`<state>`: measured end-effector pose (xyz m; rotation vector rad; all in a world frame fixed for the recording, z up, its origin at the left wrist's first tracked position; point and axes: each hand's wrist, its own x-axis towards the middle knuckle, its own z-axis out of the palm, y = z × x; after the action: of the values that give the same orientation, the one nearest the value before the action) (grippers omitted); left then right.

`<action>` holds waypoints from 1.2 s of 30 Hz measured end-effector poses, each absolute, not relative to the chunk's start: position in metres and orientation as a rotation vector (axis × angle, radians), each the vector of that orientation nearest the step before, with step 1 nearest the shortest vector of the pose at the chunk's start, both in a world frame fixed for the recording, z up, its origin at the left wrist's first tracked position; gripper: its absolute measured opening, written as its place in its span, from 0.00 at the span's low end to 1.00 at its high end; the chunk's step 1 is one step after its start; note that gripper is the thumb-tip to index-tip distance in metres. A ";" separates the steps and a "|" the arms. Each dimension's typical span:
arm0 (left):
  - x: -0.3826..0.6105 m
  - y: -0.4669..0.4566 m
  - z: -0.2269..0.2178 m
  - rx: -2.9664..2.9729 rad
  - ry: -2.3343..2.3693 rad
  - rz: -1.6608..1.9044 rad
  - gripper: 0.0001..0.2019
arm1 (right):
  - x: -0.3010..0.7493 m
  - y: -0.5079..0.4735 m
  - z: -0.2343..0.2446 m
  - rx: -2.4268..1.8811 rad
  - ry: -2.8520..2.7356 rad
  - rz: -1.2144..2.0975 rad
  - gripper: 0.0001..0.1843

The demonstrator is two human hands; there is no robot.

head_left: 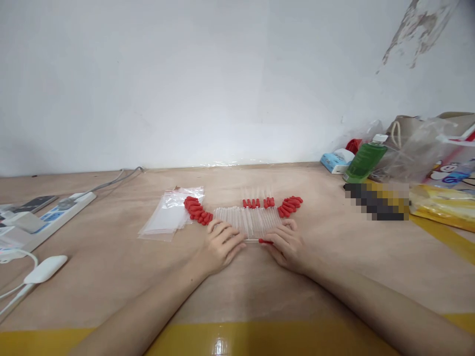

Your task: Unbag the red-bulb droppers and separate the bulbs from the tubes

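Side by side in the middle of the table lies a row of thin clear tubes [247, 220]. My left hand [222, 244] is closed on the left end of a single clear tube [252, 241] lying crosswise in front of the row. My right hand [287, 244] pinches a red cap [264, 241] at that tube's right end; whether the cap is fully seated I cannot tell. Loose red caps form a left pile [198, 210] and a right pile [291, 205] beside the row. Behind it, several tubes with red caps [258, 202] point away from me.
Clear zip bags [168, 212] lie left of the caps. A white power strip [63, 217] with plugs and cables is at far left. On the right are a green bottle [365, 158], a blue tissue pack [336, 161] and plastic bags [419, 148]. A wall stands behind.
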<state>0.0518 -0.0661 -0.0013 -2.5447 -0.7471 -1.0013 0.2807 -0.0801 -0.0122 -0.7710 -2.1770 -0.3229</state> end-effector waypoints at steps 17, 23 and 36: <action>0.045 -0.066 -0.008 -2.616 -0.886 -0.995 0.05 | 0.285 -0.079 -0.017 -0.859 -2.167 -0.399 0.08; 0.033 -0.057 -0.012 -2.564 -1.126 -1.262 0.10 | 0.307 -0.067 -0.015 -0.906 -1.908 -0.148 0.08; 0.067 -0.024 -0.007 -2.600 -1.123 -1.137 0.08 | 0.385 0.030 0.005 -1.407 -1.161 0.189 0.16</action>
<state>0.0666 -0.0237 -0.0073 -2.6004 -1.1231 -1.1371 0.3854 0.0305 0.0046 -1.4068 -1.1606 0.1886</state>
